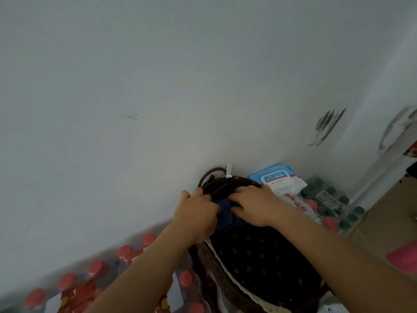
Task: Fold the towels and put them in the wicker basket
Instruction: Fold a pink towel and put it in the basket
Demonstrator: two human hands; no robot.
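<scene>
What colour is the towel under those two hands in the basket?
Dark blue; the head view shows the towel between the left hand and right hand.

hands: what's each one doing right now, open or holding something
Left hand: fingers curled, gripping the blue towel in the basket.
Right hand: open, fingers pressing flat on the towel.
</scene>
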